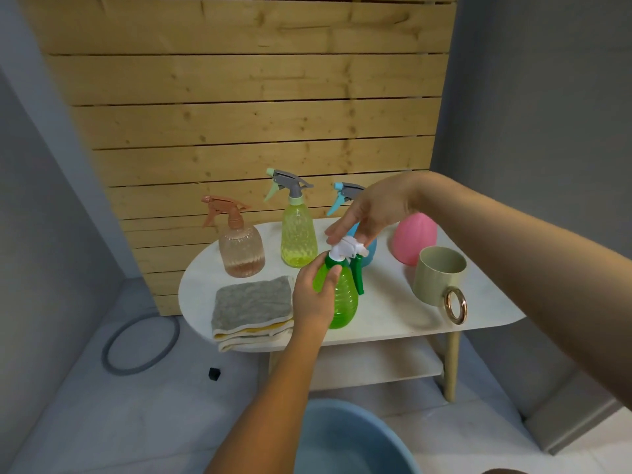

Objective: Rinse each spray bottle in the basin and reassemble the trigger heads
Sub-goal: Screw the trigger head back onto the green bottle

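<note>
While my left hand (313, 295) grips the green bottle (338, 295) round its shoulder at the centre of the frame, my right hand (367, 213) comes down from the upper right and pinches the white trigger head (349, 248) on top of it. Fingers cover the join between head and neck, so I cannot tell whether the head is screwed on or loose.

Behind my right hand, the blue bottle (371, 249) is mostly hidden; only its blue and grey trigger and a strip of its body show. Just right of it the pink bottle (415, 241) shows its body only, its top covered by my wrist. The peach bottle (241, 248) and the yellow bottle (297, 234) stand in full view at the back left of the white table (386, 313), heads fitted.

Folded cloths (251, 311) lie at the table's left front edge, slightly overhanging. A beige mug (439, 275) stands near the right edge. Bare tabletop lies between the green bottle and the mug.

At the bottom of the frame the blue basin (355, 439) is cut off by the edge; its contents are hard to make out.
</note>
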### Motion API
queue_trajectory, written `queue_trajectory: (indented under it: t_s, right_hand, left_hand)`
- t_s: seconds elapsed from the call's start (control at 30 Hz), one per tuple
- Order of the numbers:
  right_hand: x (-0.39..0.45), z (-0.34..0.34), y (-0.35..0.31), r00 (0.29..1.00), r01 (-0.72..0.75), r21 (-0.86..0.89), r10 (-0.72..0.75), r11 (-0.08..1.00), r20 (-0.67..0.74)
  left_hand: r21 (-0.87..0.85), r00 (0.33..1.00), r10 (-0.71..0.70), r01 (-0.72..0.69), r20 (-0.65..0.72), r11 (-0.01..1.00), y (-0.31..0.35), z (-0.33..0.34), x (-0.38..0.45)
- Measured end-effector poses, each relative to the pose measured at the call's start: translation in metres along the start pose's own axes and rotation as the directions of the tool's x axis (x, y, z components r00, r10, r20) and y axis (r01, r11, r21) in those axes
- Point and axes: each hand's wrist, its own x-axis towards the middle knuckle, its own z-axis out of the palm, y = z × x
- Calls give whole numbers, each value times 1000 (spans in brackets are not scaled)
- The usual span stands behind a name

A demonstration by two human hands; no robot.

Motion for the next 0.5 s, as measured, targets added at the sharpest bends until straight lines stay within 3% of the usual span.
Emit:
queue_trajectory:
  t_s: [0.13,0.27,0.37,0.5]
  right_hand:
    - [-4,0,1,999,-24,-2,24,1000,36]
    - [2,4,-6,995,-18,89,26,996,-94]
    - [7,10,-13,982,-46,-20,41,999,-184]
    - [16,22,-21,946,-98,-101,61,990,-318]
  left_hand:
    - [48,999,43,-44,18,998,2,0,-2]
    - [53,998,43,-45,36,998,1,0,-6]
    - [-4,997,-59,59,45,998,-4,-2,-7]
    - [-75,995,-83,86,47,993,-5,-4,-7]
